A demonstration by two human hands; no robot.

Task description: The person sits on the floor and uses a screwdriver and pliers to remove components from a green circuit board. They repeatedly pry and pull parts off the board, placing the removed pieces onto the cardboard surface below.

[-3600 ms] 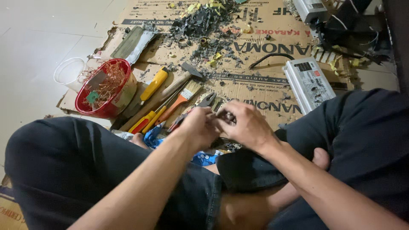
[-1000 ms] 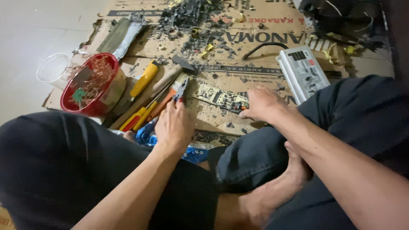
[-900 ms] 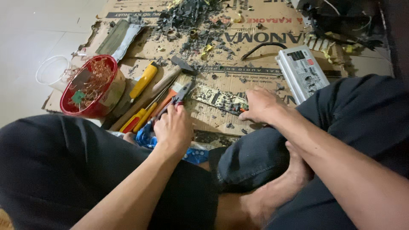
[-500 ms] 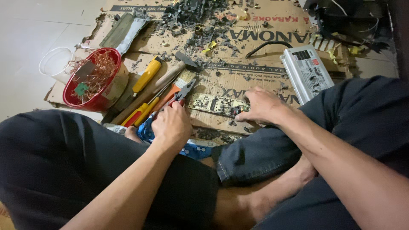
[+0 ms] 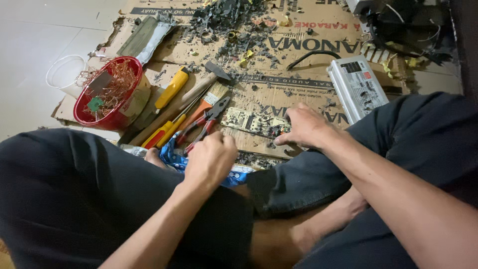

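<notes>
Red bowl (image 5: 112,97) of copper wire's sitting left, grey metal box (image 5: 357,87) lying right, black scrap pile (image 5: 226,17) up top.

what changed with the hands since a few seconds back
The hands, together 3.6 s ago, have parted: the left hand now grips the red-handled pliers, the right hand rests on the circuit board. The red bowl, hammer and grey metal box stayed put.
</notes>
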